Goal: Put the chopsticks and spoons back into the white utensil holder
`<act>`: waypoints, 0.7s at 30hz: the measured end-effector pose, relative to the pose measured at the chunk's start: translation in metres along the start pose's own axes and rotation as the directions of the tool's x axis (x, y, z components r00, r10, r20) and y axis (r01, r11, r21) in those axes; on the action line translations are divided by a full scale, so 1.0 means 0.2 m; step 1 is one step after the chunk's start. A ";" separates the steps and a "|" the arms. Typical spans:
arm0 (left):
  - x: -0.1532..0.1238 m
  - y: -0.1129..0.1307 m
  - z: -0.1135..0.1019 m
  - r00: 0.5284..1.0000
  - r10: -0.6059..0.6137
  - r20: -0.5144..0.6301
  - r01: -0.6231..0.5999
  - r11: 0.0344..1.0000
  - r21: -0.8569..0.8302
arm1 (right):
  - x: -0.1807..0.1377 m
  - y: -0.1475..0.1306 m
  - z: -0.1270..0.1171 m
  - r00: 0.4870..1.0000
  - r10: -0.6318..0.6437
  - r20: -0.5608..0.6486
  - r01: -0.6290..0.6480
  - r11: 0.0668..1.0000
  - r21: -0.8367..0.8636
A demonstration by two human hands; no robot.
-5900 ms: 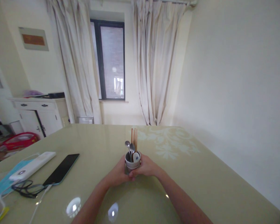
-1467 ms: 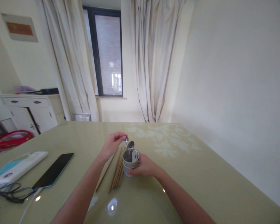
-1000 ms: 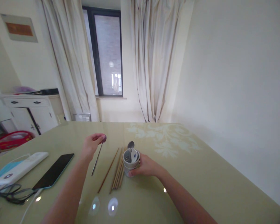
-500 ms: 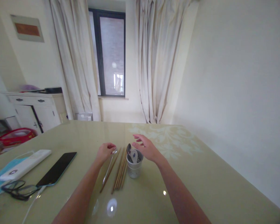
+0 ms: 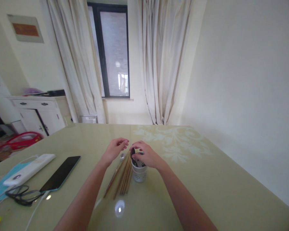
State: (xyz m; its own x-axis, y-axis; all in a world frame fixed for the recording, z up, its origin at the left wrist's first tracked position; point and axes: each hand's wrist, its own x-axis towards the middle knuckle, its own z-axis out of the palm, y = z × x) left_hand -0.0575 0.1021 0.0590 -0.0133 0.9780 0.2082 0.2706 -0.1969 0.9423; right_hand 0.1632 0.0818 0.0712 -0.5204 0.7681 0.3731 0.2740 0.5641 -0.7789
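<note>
Already, brown wooden chopsticks (image 5: 122, 178) and a steel spoon (image 5: 121, 157) lie on the glossy green desk (image 5: 195, 179); the right hand (image 5: 146, 156) fingers pinch a dark spoon (image 5: 133, 153) inside the white perforated cup (image 5: 139, 175), while the left hand (image 5: 114, 150) is empty and loosely curled.

Glossy pale-green table (image 5: 207, 179), printed with white flowers at the far right. Carried a white perforated cup (image 5: 139, 173) near the middle, with wooden chopsticks (image 5: 124, 179) and a metal spoon (image 5: 122, 157) laid flat just left of it. Bore a black phone (image 5: 60, 173), white power bank (image 5: 29, 165), black glasses (image 5: 21, 195), blue mask (image 5: 0, 189) and white cable (image 5: 36, 208) along the left edge.
</note>
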 end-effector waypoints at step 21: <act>-0.13 0.38 -0.16 0.949 0.191 -0.252 -0.268 0.910 -0.318 | -0.04 -0.17 -0.20 0.992 -0.011 -0.127 -0.025 0.960 -0.279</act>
State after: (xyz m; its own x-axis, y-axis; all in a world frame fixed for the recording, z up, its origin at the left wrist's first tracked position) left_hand -0.0663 0.0589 0.1340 -0.2030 0.8728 0.4438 -0.0562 -0.4629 0.8846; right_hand 0.1895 0.0687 0.1154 -0.4166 0.7942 0.4423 0.5015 0.6066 -0.6169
